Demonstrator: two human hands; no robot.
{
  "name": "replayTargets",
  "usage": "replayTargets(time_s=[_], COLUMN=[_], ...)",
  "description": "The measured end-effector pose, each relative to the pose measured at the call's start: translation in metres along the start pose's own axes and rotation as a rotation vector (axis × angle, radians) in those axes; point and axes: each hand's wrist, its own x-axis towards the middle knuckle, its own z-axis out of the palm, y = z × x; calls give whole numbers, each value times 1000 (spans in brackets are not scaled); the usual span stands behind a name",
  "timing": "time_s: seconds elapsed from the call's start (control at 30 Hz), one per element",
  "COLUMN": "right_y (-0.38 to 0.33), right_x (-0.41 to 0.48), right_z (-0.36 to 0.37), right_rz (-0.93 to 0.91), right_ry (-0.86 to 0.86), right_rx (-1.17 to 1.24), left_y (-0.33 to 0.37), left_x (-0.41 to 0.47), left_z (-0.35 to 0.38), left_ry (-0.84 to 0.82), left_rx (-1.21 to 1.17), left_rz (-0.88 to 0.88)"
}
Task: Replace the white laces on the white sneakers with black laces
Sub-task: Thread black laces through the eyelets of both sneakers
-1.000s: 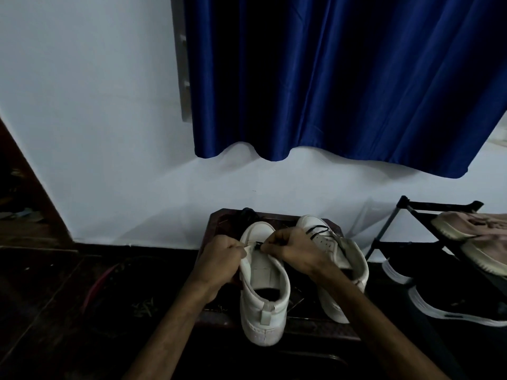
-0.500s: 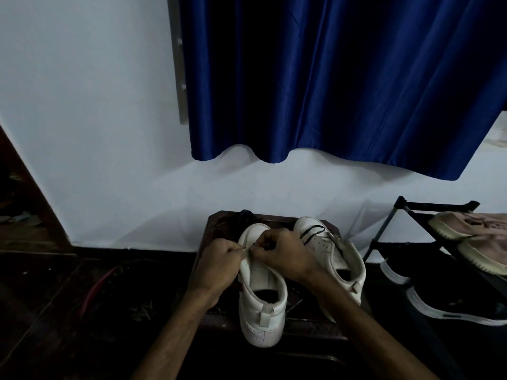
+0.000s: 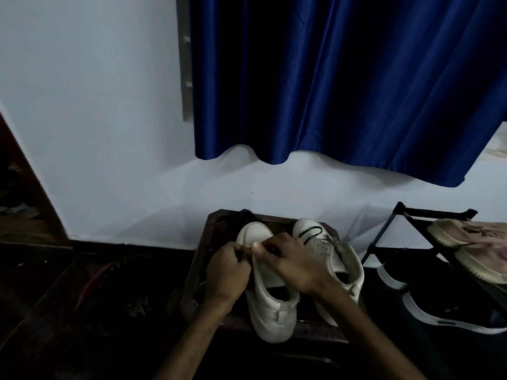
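Bending over the low dark desk (image 3: 203, 272) in the lower middle of the frame, the person had both hands on the nearer white sneaker (image 3: 270, 303), whose toe pointed up toward the wall. The left hand (image 3: 229, 268) was curled closed with its grip pinched on what looked like a dark strand, probably the black lace (image 3: 241, 257), at the shoe's left eyelet row. The right hand (image 3: 292, 263) had its fingers bent down over the tongue by the right row; whether its grip held the lace I could not tell, as the light was too poor.

The second sneaker (image 3: 329, 250) lay just to the right, touching the first, with a loop of black cord (image 3: 311, 231) already showing near its toe. A shoe rack (image 3: 384, 234) stood at the lower right with other shoes.

It seemed to me the lowest eyelets were being threaded. To do it well, I judged the lace tip should be fed cleanly through from below, the tongue kept flat, and both ends drawn even before crossing upward, with the shoe steadied so it would not tip off the desk.
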Motion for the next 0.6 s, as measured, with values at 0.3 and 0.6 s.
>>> replayTargets(time_s=[0.3, 0.6], right_y=[7, 11], right_x=[-25, -23], right_z=[32, 37], right_rz=[-54, -9], right_ry=[443, 400], right_rx=[41, 142], left_y=[-13, -24], left_x=[-15, -12], left_z=[-12, -35], left_ry=[-37, 24], left_rx=[-1083, -546], left_rz=[-249, 25])
